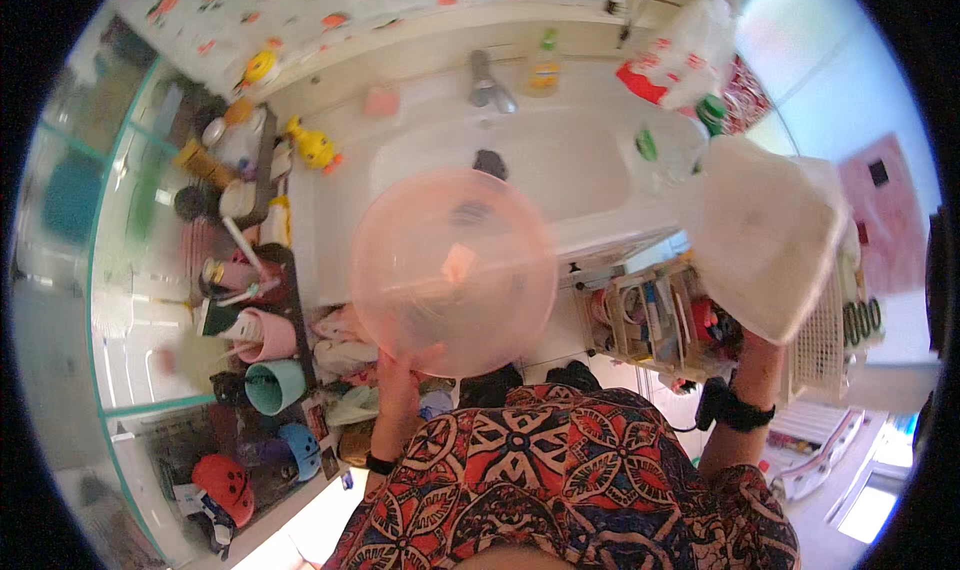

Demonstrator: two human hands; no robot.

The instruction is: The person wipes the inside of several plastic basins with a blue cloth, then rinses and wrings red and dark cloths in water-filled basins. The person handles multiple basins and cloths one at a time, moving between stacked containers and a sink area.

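A round, translucent pink plastic basin (506, 292) is held by its near rim in my left hand (405, 367), above the near edge of the sink (585, 157). Through its wall I see my fingers and a small orange-pink patch at its middle. On the right, my right hand (763, 346) holds up a large whitish object (772, 232). Motion blurs it, and I cannot tell whether it is a plastic tub or a cloth. It hides most of that hand. Behind the basin, a dark round thing (490, 163) lies in the sink under the metal faucet (491, 86).
A yellow toy duck (313, 148), a pink sponge-like block (382, 101) and a soap bottle (545, 67) stand around the sink. Cups, including a teal cup (276, 386), crowd the left shelf. A slatted rack (637, 311) stands below the sink at right. A plastic bag (686, 52) sits behind.
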